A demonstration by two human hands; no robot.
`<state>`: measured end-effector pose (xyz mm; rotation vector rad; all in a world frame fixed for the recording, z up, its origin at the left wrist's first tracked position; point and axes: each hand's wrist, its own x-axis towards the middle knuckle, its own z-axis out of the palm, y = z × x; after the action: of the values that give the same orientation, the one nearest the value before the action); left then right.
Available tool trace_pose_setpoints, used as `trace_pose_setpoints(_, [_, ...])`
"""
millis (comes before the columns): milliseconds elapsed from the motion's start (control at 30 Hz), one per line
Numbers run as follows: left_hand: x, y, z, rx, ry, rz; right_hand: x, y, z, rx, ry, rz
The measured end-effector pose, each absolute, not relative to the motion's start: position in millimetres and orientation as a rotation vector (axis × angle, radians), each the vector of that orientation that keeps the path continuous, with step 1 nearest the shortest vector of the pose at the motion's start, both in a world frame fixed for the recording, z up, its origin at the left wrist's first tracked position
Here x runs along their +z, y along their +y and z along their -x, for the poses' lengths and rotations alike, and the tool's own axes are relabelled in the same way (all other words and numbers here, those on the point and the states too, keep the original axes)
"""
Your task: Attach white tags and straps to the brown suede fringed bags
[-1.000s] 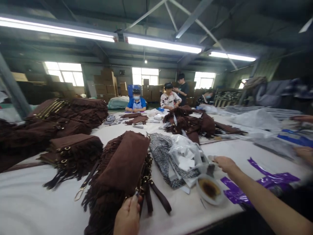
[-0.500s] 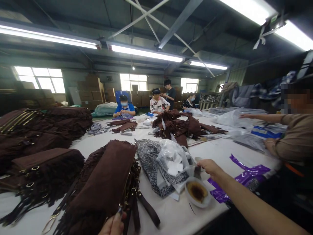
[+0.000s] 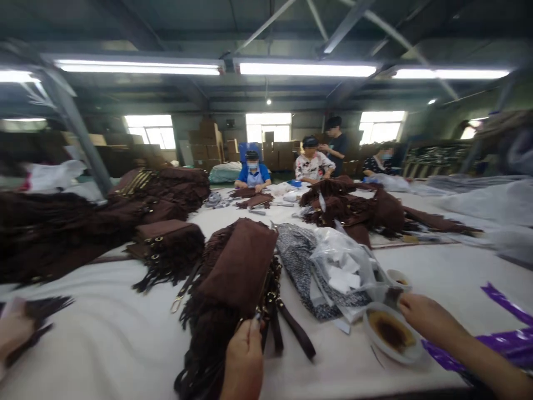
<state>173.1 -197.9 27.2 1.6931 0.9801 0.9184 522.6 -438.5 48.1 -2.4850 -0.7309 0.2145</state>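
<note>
My left hand (image 3: 245, 353) pinches the metal hardware at the side of a dark brown fringed bag (image 3: 239, 266), which lies on a pile of similar fringe. Dark straps hang from the bag beside my fingers. On the right, my right hand (image 3: 416, 311) is closed on a small dark brown piece (image 3: 392, 297), just above a white bowl (image 3: 410, 355) with dark brown liquid in it. A smaller white cup (image 3: 403, 276) stands behind this piece. Between the bag and the bowl lie a black-and-white speckled cloth (image 3: 297, 266) and a clear plastic bag of white pieces (image 3: 343, 266).
Brown fringed bags (image 3: 166, 247) are heaped at the left, and another brown heap (image 3: 358, 205) lies across the table. Purple plastic (image 3: 499, 347) is at the right edge. A person's hand (image 3: 16, 328) shows at far left. Several people work behind the table.
The view has turned left, so the table's things appear further right and a person's hand now shows at far left. Both of my hands keep their hold.
</note>
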Motion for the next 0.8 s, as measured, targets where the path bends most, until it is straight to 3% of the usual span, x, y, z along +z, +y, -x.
trace_pose_setpoints(133, [34, -204, -170, 0.973, 0.963, -2.021, 56, -391, -441, 0.717, -1.201, 2.112])
trace_pose_setpoints(367, [25, -206, -161, 1.055, 0.927, -2.367, 90, -282, -306, 0.978, -1.158, 1.629])
trace_pose_setpoints(800, [16, -201, -161, 1.082, 0.922, -2.375, 74, -240, -293, 1.014, -0.938, 1.798])
